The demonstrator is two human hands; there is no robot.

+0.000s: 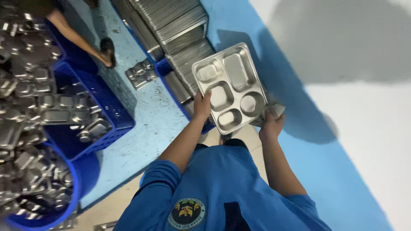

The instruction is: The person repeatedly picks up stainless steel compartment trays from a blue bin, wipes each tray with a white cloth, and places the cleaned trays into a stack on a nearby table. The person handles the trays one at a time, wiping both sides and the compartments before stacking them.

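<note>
We hold one steel tray (230,87) with five compartments in the air, above the blue floor (141,128): our left hand (202,105) is closed on its near left edge, thumb on the top face, and our right hand (271,124) is closed on a crumpled grey cloth (273,112) at the tray's near right corner. Behind the tray we see two long rows of stacked trays (171,21). At the left, two blue crates (109,107) and one round blue tub (68,196) are full of loose trays, too many to count.
</note>
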